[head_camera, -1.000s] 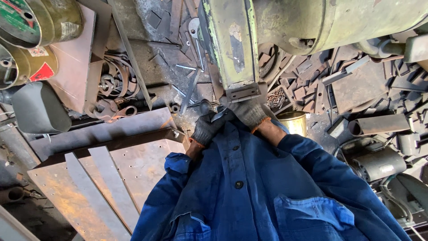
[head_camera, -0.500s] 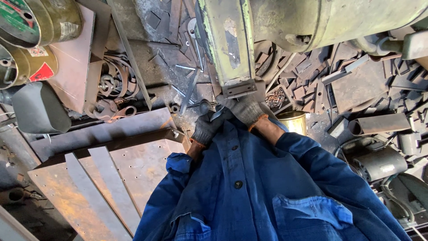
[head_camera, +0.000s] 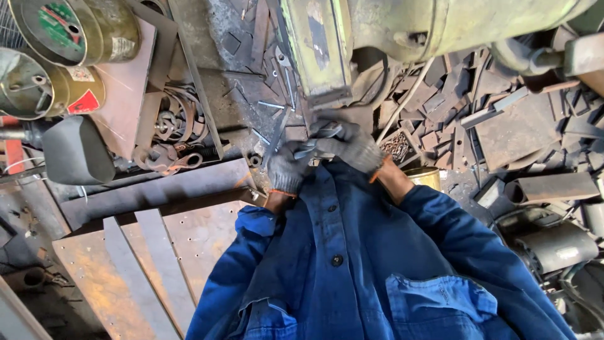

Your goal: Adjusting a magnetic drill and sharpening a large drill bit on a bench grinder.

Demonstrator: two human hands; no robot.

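Left hand (head_camera: 286,170): grey knit work glove with an orange cuff, fingers curled shut around the near end of a dark flat metal strip (head_camera: 318,140). Sleeve of a blue work jacket (head_camera: 352,264) rolled back at the wrist.

Right hand (head_camera: 352,146): matching grey glove, just beside the left and touching it, fingers closed over the far end of the same strip. Both hands meet in front of the person's chest; the strip runs between them, partly hidden by the gloves, so its full shape cannot be told.

Directly beyond the hands: the worn green body of a heavy machine (head_camera: 318,47), its lower block just above the strip. Whether the strip touches it cannot be told.

Beyond and left of the left hand: small loose metal offcuts (head_camera: 270,104) on a dark greasy surface, and a tangle of rusted hooks and rings (head_camera: 170,157).

Below and left of the left hand: rusty steel plate (head_camera: 201,233) with flat grey bars (head_camera: 160,264) lying across it.

Far left: two olive-coloured drums (head_camera: 82,38), well apart from the hands.

Right of the right hand: a small brass-coloured tin (head_camera: 425,177) near the forearm, then a heap of rusty scrap plates (head_camera: 503,119).
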